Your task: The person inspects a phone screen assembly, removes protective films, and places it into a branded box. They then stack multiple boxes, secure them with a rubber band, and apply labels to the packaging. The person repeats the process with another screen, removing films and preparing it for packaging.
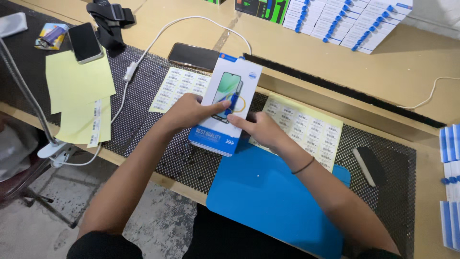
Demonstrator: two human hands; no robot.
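A flat white and blue retail box (225, 103) with a phone picture on its front lies tilted over the black mesh mat (148, 96). My left hand (189, 111) grips its left edge, thumb across the front. My right hand (258, 128) holds its lower right side, the index finger pressed on the front near a small blue item on the box. A thin black band circles my right wrist. The box's lower end overlaps the blue work mat (273, 196).
Two sheets of small printed labels (179, 87) (311, 132) lie either side of the box. Yellow backing papers (79, 91), two phones (85, 42) (193, 56), a white cable (143, 55), a black scraper (369, 165) and stacks of white-blue boxes (350, 21) surround the work spot.
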